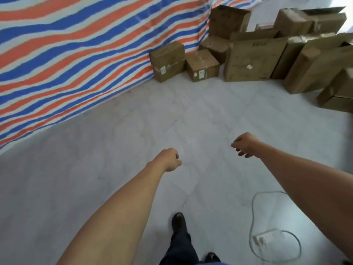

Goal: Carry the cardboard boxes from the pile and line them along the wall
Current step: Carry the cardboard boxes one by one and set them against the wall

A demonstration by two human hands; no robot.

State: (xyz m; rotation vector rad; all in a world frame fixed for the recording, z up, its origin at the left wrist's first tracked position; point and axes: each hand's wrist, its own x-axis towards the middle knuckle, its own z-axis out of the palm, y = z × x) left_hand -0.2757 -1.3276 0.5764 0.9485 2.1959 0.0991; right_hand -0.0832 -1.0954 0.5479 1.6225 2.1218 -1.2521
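Head view: we see both bare arms stretched forward over the pale grey tiled floor, nothing carried. Left hand has fingers curled together into a loose fist, empty. Right hand has fingers loosely bent, slightly apart, empty too. We judge the arms are out like this because the person is walking toward the pile to fetch the next box; one dark shoe is stepped forward below the hands.

Well beyond the fingers, two small brown taped cardboard boxes sit against the red, white and blue striped tarp wall: the one touching the wall, and its neighbour just beside it, each with a white label. Probably the line begun. Further right of the fingers is the pile of larger brown cardboard boxes, some open-flapped, leaning on each other. A white looped cable lies under the right forearm; trip risk.
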